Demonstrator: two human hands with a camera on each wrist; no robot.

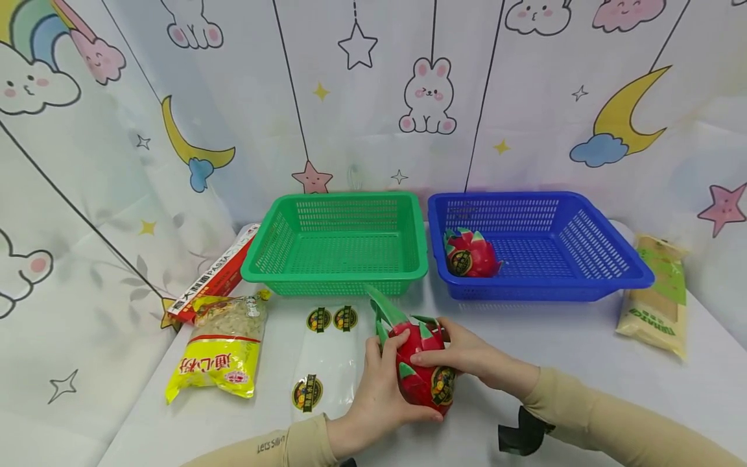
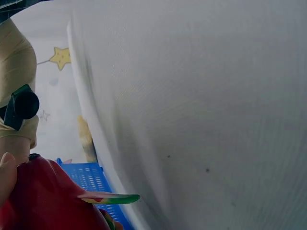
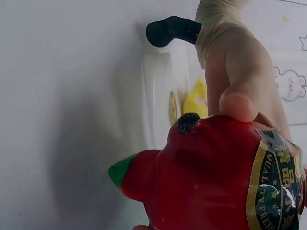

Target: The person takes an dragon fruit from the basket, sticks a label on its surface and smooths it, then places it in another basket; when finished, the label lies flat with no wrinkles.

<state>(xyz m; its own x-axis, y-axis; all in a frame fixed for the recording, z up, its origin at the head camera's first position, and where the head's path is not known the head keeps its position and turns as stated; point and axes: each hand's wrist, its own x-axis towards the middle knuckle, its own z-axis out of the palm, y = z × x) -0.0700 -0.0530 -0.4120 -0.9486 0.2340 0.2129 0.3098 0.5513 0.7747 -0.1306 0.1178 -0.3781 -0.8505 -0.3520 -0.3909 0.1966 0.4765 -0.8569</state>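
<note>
A red dragon fruit with green-tipped scales is held between both hands above the near side of the table. My left hand grips it from the left, its thumb along the lower end. From the other side my right hand holds the upper part, fingers curled over it. A dark round label with gold writing is on its skin, large in the right wrist view. That view also shows the fruit's dark stem end. In the left wrist view the dragon fruit hides most of the fingers.
A green basket stands at the back. Beside it, a blue basket holds another labelled dragon fruit. A clear sheet with several labels lies left of the hands. A yellow pasta bag, red pasta box and beige packet flank the baskets.
</note>
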